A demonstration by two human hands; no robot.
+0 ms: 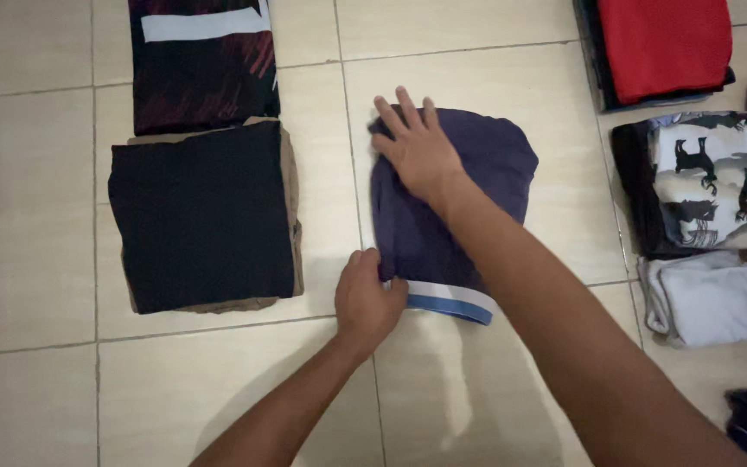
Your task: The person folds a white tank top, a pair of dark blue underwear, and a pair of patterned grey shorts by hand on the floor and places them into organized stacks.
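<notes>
Right hand (417, 147): flat, fingers spread, pressing far end of folded navy shorts (451, 207) | Left hand (367, 298): pinching the shorts' near edge at the white-and-blue waistband (451, 301) | Shorts: on tiled floor (36, 216), just right of folded black garment (202, 216); grey folded cloth (709, 298) well right.

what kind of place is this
Probably a home floor used for sorting laundry: pale floor tiles, folded stacks like the black garment and red garment, and both hands on purple shorts.
</notes>
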